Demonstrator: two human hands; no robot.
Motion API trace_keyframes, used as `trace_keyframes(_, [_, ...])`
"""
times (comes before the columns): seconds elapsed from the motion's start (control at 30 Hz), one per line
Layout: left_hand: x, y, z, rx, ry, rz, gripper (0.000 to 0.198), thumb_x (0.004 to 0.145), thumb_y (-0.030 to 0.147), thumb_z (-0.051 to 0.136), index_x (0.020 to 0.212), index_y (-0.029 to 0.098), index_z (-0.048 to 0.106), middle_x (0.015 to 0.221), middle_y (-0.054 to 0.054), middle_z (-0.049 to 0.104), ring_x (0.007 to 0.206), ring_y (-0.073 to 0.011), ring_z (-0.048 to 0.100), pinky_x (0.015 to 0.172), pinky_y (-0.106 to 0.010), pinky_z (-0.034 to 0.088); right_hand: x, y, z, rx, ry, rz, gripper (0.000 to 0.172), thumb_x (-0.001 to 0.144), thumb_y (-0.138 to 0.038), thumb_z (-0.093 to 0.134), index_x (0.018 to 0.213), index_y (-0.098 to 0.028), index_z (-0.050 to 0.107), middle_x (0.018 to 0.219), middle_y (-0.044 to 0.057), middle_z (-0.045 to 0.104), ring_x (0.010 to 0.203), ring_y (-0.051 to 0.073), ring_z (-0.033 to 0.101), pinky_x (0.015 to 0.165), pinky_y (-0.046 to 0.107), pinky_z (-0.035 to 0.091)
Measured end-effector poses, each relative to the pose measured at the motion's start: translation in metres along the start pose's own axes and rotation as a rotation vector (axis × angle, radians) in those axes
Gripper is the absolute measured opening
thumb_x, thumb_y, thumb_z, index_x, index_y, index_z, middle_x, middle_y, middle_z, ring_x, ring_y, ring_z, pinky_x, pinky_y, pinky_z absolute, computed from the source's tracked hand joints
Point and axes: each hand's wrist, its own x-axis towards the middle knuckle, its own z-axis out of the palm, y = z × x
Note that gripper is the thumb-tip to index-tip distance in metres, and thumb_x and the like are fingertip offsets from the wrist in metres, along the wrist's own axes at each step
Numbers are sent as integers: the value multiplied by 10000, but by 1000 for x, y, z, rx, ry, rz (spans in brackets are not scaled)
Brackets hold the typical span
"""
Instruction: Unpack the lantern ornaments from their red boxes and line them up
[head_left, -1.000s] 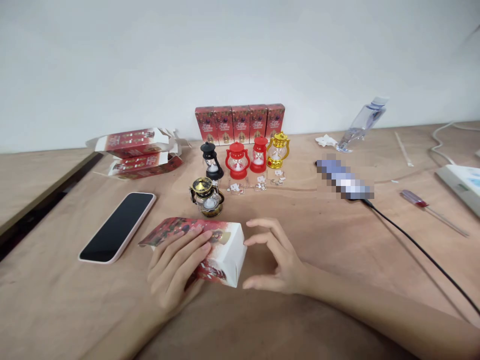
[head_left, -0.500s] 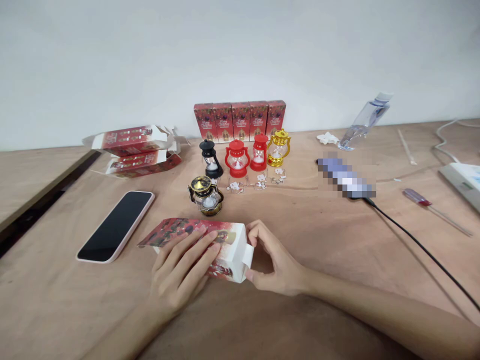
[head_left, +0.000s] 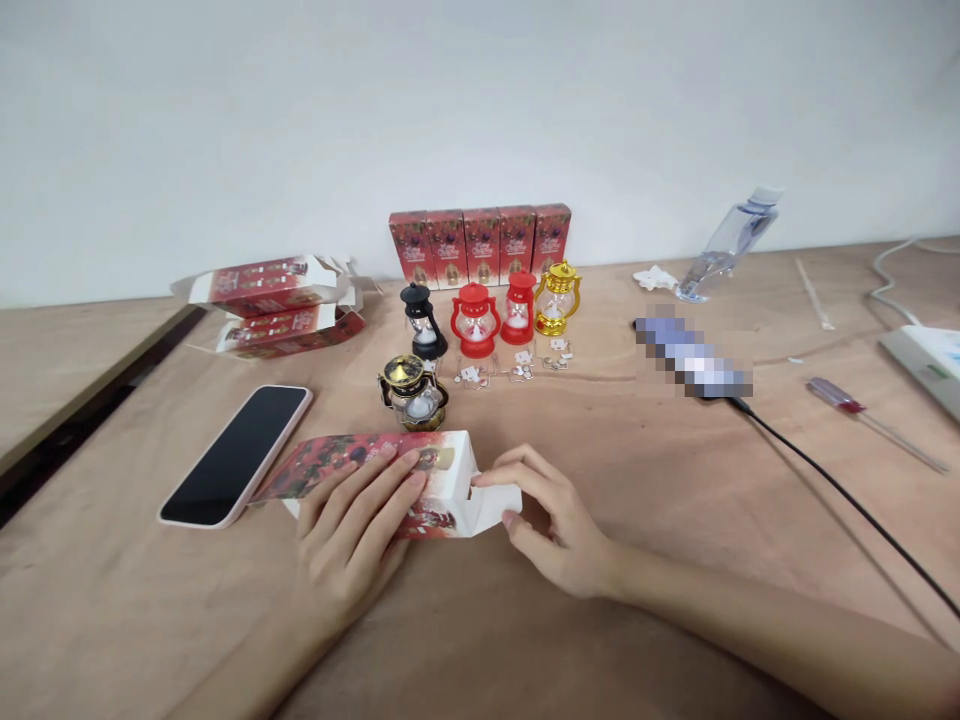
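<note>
Box (head_left: pixel 442 495), one, clasped by left fingers (head_left: pixel 390 522); right fingers (head_left: pixel 526 484) pinching one flap (head_left: pixel 495 505); lanterns (head_left: pixel 475 322), five.

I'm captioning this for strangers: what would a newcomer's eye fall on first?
Probably the red box in front, under the left hand, with the right hand at its open white flap. Just beyond stand five small lanterns, two of them bright red. Behind those, five upright boxes form a row by the wall.
</note>
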Motion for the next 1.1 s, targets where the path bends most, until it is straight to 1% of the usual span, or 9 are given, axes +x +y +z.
trace_keyframes(0.07, [0, 1, 0, -9, 13, 0, 600, 811, 128, 601, 1372, 190, 400, 1115, -109, 689, 1072, -263, 625, 901, -396, 452, 0, 1, -1, -26, -8, -11, 343, 758, -82, 472, 1051, -231, 570, 947, 51, 513, 847, 167, 544, 716, 303, 484])
trace_keyframes(0.3, [-1, 1, 0, -26, 12, -29, 564, 820, 160, 591, 1352, 220, 413, 1124, -93, 687, 1074, -247, 628, 897, -378, 468, 0, 0, -4, -63, -80, -124, 202, 771, -87, 490, 906, -209, 576, 948, 60, 493, 883, 175, 515, 771, 329, 470])
trace_keyframes(0.4, [-1, 0, 0, -39, 17, -34, 582, 824, 162, 592, 1368, 215, 395, 1121, -98, 686, 1076, -251, 625, 905, -384, 460, -1, 1, -3, -91, -56, -121, 278, 793, -104, 490, 1007, -233, 611, 982, 67, 473, 936, 188, 500, 795, 353, 469])
trace_keyframes(0.5, [-1, 0, 0, -45, 13, -50, 590, 828, 162, 586, 1377, 228, 380, 1139, -97, 678, 1085, -250, 619, 897, -389, 459, -4, 3, 0, -122, 9, -146, 390, 803, -109, 484, 1145, -267, 586, 1105, 83, 429, 1000, 199, 466, 850, 393, 466])
trace_keyframes(0.6, [0, 0, -2, -38, 30, -69, 588, 825, 179, 591, 1372, 218, 380, 1137, -114, 675, 1074, -258, 622, 861, -395, 469, -5, 3, 2, -168, 60, -239, 510, 801, -104, 473, 1275, -293, 487, 1254, 97, 344, 1089, 227, 405, 899, 429, 451])
trace_keyframes(0.7, [1, 0, -2, -55, 40, -64, 583, 818, 168, 600, 1363, 196, 394, 1122, -128, 677, 1068, -265, 621, 867, -403, 463, -4, 2, 2, -171, 56, -260, 609, 799, -121, 474, 1362, -320, 360, 1270, 99, 317, 1115, 244, 381, 922, 459, 439])
trace_keyframes(0.83, [2, 2, -2, -91, 20, -92, 541, 835, 159, 587, 1344, 202, 406, 1120, -119, 672, 1065, -253, 614, 876, -400, 452, -3, 1, 0, -128, 4, -161, 575, 830, -182, 481, 1367, -326, 335, 1279, 101, 303, 1102, 234, 414, 958, 476, 420])
trace_keyframes(0.93, [3, 2, -4, -85, 31, -65, 493, 809, 136, 622, 1272, 162, 454, 1060, -135, 672, 1015, -248, 625, 835, -380, 457, -3, 3, 0, -116, -11, -164, 537, 826, -278, 550, 1330, -305, 364, 1306, 110, 305, 1167, 254, 403, 981, 473, 405])
trace_keyframes(1.1, [1, -3, -3, -121, 177, -41, 320, 797, 142, 628, 1098, 181, 529, 931, -89, 664, 880, -227, 646, 697, -340, 481, -4, 6, 2, -163, 53, -246, 549, 747, -445, 684, 1207, -249, 457, 1328, 144, 352, 1230, 283, 419, 993, 454, 410])
